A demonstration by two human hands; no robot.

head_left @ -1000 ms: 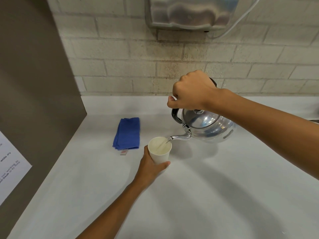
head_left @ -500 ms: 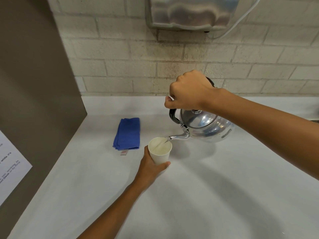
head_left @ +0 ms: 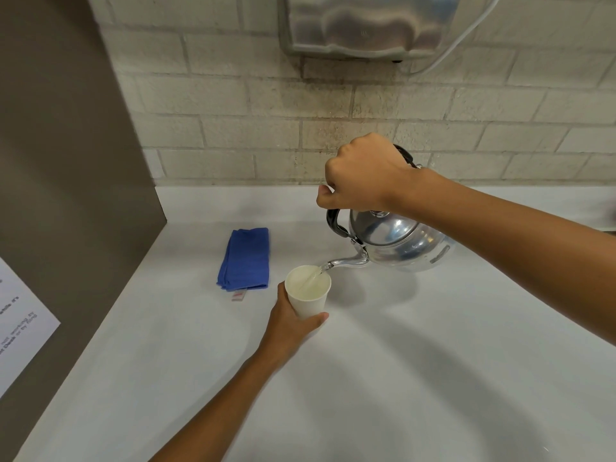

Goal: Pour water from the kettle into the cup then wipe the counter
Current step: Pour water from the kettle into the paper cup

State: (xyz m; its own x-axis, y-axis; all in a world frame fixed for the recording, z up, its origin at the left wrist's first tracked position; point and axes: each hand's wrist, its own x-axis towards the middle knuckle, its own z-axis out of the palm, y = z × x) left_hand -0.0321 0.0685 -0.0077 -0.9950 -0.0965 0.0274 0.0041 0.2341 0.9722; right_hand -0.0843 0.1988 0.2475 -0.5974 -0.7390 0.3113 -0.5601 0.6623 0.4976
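A shiny metal kettle (head_left: pixel 405 241) hangs tilted above the white counter (head_left: pixel 400 378), its spout over a white paper cup (head_left: pixel 308 293). A thin stream of water runs from the spout into the cup, which holds water. My right hand (head_left: pixel 361 176) is closed around the kettle's black handle from above. My left hand (head_left: pixel 290 323) grips the cup's lower side and steadies it on the counter. A folded blue cloth (head_left: pixel 245 258) lies flat to the left of the cup, untouched.
A brick wall (head_left: pixel 233 128) backs the counter, with a metal hand dryer (head_left: pixel 363 25) and its white cable mounted above the kettle. A brown partition (head_left: pixel 66 161) with a printed paper sheet (head_left: pixel 20 321) closes the left side.
The kettle has tipped a little further and shifted slightly left. The stream keeps running and the water in the cup stands higher. My left hand stays on the cup.
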